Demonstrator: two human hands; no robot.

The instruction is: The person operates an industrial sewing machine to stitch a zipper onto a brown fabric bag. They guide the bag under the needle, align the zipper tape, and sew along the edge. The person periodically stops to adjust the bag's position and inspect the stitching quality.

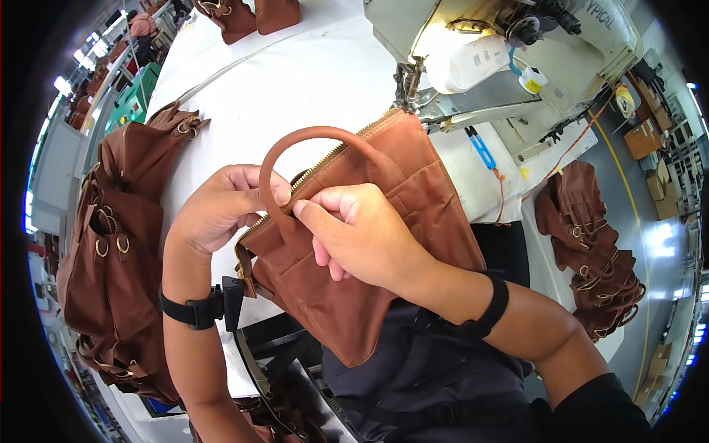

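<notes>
A brown leather bag [413,192] with a rounded handle and a brass-toothed zipper along its top edge lies slanted across my lap and the table edge. My left hand [233,203] has its fingers closed on the zipper edge, just beside the left base of the handle. My right hand [354,232] is over the bag's front, thumb and forefinger pinching that same edge close to my left fingertips, the other fingers curled. What lies between the fingertips is partly hidden.
A sewing machine [502,52] with blue thread snips [481,150] stands at the upper right of the white table [210,74]. Brown bags are piled left [122,273] and right [583,244]; more [244,18] stand at the back. A co-worker [144,29] is far upper left.
</notes>
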